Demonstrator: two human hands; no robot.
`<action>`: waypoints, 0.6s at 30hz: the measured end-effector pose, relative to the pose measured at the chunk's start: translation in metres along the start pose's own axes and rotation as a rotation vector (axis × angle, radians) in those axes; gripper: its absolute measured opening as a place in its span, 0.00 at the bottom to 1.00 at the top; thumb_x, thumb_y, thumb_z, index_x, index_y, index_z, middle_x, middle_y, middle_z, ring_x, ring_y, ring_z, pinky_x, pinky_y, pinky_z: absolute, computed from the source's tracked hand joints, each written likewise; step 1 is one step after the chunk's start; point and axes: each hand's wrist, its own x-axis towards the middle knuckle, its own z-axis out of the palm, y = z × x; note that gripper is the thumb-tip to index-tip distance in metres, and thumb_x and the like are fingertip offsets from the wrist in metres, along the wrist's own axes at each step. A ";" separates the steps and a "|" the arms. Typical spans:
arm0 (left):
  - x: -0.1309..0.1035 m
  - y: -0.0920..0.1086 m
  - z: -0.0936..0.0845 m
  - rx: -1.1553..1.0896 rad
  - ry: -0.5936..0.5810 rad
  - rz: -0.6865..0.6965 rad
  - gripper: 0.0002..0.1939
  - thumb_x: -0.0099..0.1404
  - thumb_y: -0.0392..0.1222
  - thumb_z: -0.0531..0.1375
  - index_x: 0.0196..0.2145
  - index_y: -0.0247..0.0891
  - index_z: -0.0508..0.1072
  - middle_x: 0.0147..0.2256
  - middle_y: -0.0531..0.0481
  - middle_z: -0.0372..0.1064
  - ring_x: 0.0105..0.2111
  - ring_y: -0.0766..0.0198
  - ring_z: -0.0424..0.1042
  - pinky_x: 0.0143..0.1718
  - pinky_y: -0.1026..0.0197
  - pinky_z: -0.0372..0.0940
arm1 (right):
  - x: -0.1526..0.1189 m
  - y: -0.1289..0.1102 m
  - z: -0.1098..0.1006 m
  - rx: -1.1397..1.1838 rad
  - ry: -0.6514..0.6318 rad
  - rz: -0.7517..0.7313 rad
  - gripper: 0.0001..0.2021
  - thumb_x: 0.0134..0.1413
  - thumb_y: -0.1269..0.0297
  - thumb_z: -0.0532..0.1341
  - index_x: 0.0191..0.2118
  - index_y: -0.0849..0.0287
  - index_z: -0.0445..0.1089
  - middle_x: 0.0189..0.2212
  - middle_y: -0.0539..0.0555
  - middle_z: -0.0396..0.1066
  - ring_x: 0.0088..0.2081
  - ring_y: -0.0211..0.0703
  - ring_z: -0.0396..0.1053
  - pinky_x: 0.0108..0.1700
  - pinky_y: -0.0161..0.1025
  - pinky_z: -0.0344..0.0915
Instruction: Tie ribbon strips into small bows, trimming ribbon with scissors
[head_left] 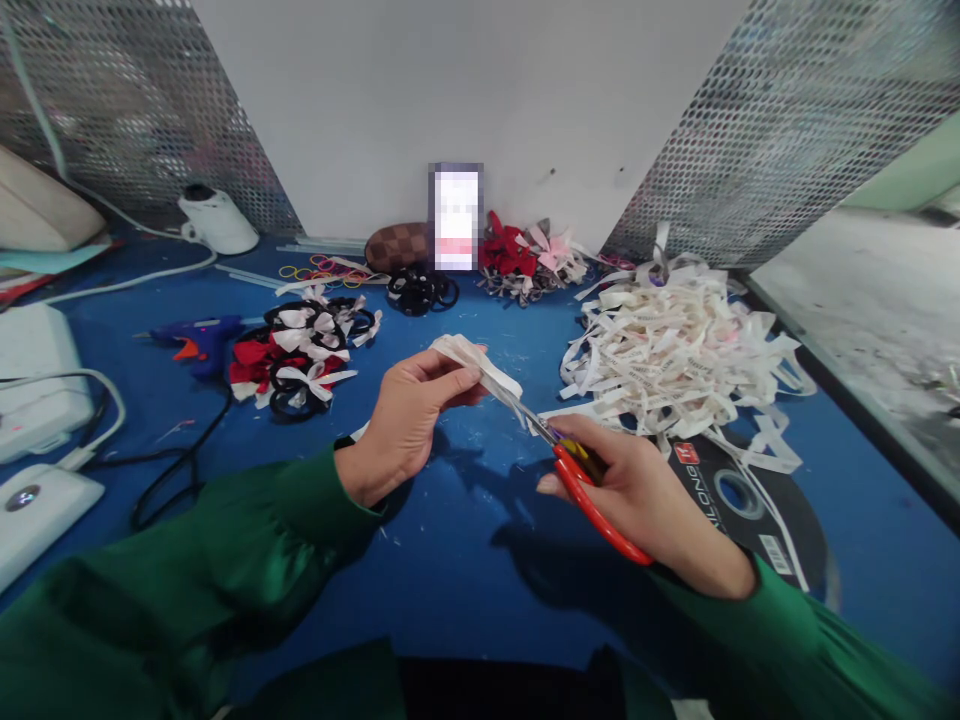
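My left hand (pixel 405 415) pinches a folded white ribbon (pixel 487 370) between thumb and fingers above the middle of the blue table. My right hand (pixel 637 490) is wrapped round red-handled scissors (pixel 600 513), which point up and left. Their blades lie at the right end of the ribbon; whether they touch it on both sides cannot be made out. To the right lies a large heap of printed white ribbon strips (pixel 667 350). Left of my left hand sits a pile of black hair ties with white and red bows (pixel 300 350).
A blue glue gun (pixel 206 340) with a black cable lies at the left, near white power adapters (pixel 45 380). At the back are a phone (pixel 456 215), a checkered case (pixel 396 247), black hair ties (pixel 420 290) and red and pink bows (pixel 529 255). A black spool (pixel 799 510) lies right.
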 end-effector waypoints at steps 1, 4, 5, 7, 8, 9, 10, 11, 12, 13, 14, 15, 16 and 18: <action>0.000 0.000 0.000 0.000 -0.004 0.001 0.13 0.51 0.40 0.73 0.37 0.39 0.84 0.37 0.49 0.79 0.32 0.66 0.74 0.36 0.63 0.70 | 0.000 0.000 0.000 -0.004 -0.002 0.009 0.19 0.55 0.51 0.67 0.49 0.54 0.72 0.29 0.48 0.73 0.28 0.40 0.65 0.33 0.35 0.64; -0.001 0.000 0.001 0.009 -0.008 0.002 0.13 0.51 0.39 0.73 0.37 0.39 0.84 0.38 0.49 0.79 0.31 0.67 0.73 0.35 0.64 0.69 | 0.000 -0.001 0.000 -0.017 -0.015 0.031 0.21 0.54 0.50 0.67 0.50 0.54 0.71 0.30 0.48 0.73 0.28 0.41 0.66 0.34 0.36 0.65; -0.001 0.000 0.001 0.014 -0.008 0.002 0.13 0.51 0.39 0.73 0.37 0.39 0.84 0.38 0.49 0.79 0.32 0.67 0.73 0.35 0.64 0.69 | 0.000 -0.001 0.000 -0.021 -0.025 0.031 0.21 0.54 0.49 0.67 0.50 0.54 0.71 0.30 0.49 0.73 0.28 0.41 0.67 0.34 0.36 0.65; -0.002 0.000 0.001 0.020 -0.009 0.002 0.14 0.51 0.39 0.73 0.38 0.39 0.84 0.39 0.49 0.79 0.32 0.67 0.73 0.35 0.64 0.69 | 0.001 -0.002 -0.001 -0.026 -0.042 0.027 0.22 0.54 0.49 0.67 0.51 0.54 0.70 0.30 0.49 0.74 0.29 0.42 0.68 0.34 0.36 0.65; -0.002 0.000 0.001 0.023 -0.010 0.002 0.14 0.51 0.39 0.73 0.37 0.39 0.84 0.39 0.49 0.79 0.32 0.67 0.72 0.35 0.64 0.69 | 0.001 -0.003 -0.002 -0.027 -0.046 0.022 0.23 0.54 0.49 0.67 0.51 0.55 0.70 0.30 0.50 0.74 0.30 0.43 0.68 0.34 0.36 0.66; -0.002 0.000 0.001 0.025 -0.008 0.000 0.14 0.51 0.39 0.73 0.37 0.40 0.84 0.40 0.49 0.79 0.32 0.67 0.72 0.35 0.64 0.69 | 0.001 -0.003 -0.002 -0.028 -0.047 0.015 0.24 0.54 0.48 0.67 0.52 0.55 0.70 0.30 0.50 0.74 0.30 0.43 0.69 0.34 0.36 0.66; -0.001 0.000 0.001 0.027 -0.007 -0.002 0.14 0.51 0.39 0.72 0.37 0.40 0.84 0.40 0.49 0.79 0.31 0.68 0.72 0.35 0.64 0.69 | 0.001 -0.003 -0.002 -0.026 -0.045 0.008 0.24 0.54 0.48 0.67 0.52 0.55 0.70 0.31 0.51 0.74 0.31 0.44 0.69 0.34 0.36 0.66; -0.001 0.000 0.001 0.030 -0.006 -0.005 0.14 0.51 0.39 0.72 0.37 0.40 0.84 0.39 0.49 0.79 0.31 0.68 0.72 0.35 0.64 0.69 | 0.001 -0.003 -0.002 -0.023 -0.044 0.001 0.24 0.54 0.48 0.67 0.52 0.55 0.70 0.31 0.51 0.75 0.31 0.44 0.70 0.34 0.36 0.66; -0.001 0.000 0.001 0.031 -0.003 -0.006 0.14 0.51 0.39 0.72 0.37 0.40 0.84 0.39 0.49 0.79 0.31 0.68 0.72 0.35 0.64 0.69 | 0.001 -0.002 -0.002 -0.021 -0.043 -0.004 0.24 0.54 0.49 0.67 0.52 0.55 0.70 0.31 0.51 0.75 0.30 0.44 0.69 0.34 0.36 0.66; -0.001 0.000 0.000 0.031 -0.001 -0.005 0.13 0.51 0.39 0.72 0.38 0.40 0.84 0.38 0.49 0.79 0.31 0.67 0.72 0.35 0.64 0.69 | 0.001 -0.002 -0.002 -0.018 -0.042 -0.006 0.24 0.54 0.49 0.67 0.52 0.55 0.70 0.31 0.51 0.74 0.30 0.43 0.69 0.34 0.36 0.66; 0.000 0.000 0.000 0.031 -0.001 -0.003 0.13 0.51 0.39 0.72 0.38 0.40 0.84 0.37 0.50 0.79 0.31 0.67 0.72 0.35 0.64 0.69 | 0.001 -0.002 -0.001 -0.016 -0.042 -0.004 0.24 0.54 0.49 0.67 0.53 0.55 0.70 0.30 0.51 0.74 0.30 0.43 0.69 0.34 0.36 0.66; 0.000 -0.001 0.000 0.029 -0.002 0.000 0.13 0.52 0.39 0.72 0.38 0.40 0.84 0.36 0.50 0.78 0.31 0.67 0.73 0.35 0.64 0.69 | 0.001 -0.002 -0.001 -0.015 -0.044 0.001 0.24 0.54 0.49 0.68 0.53 0.55 0.70 0.30 0.50 0.74 0.29 0.43 0.68 0.33 0.36 0.66; 0.000 -0.001 0.000 0.027 -0.005 0.003 0.13 0.52 0.39 0.72 0.38 0.40 0.84 0.36 0.50 0.78 0.32 0.67 0.73 0.35 0.64 0.69 | 0.001 -0.001 -0.001 -0.014 -0.045 0.008 0.24 0.54 0.49 0.68 0.53 0.55 0.69 0.30 0.50 0.73 0.29 0.42 0.68 0.33 0.36 0.66; -0.001 -0.002 0.000 0.024 -0.010 0.004 0.13 0.52 0.39 0.72 0.38 0.40 0.84 0.36 0.50 0.78 0.32 0.67 0.73 0.35 0.64 0.69 | 0.001 -0.001 -0.001 -0.009 -0.047 0.015 0.25 0.54 0.48 0.68 0.53 0.55 0.69 0.30 0.49 0.72 0.30 0.42 0.68 0.33 0.36 0.65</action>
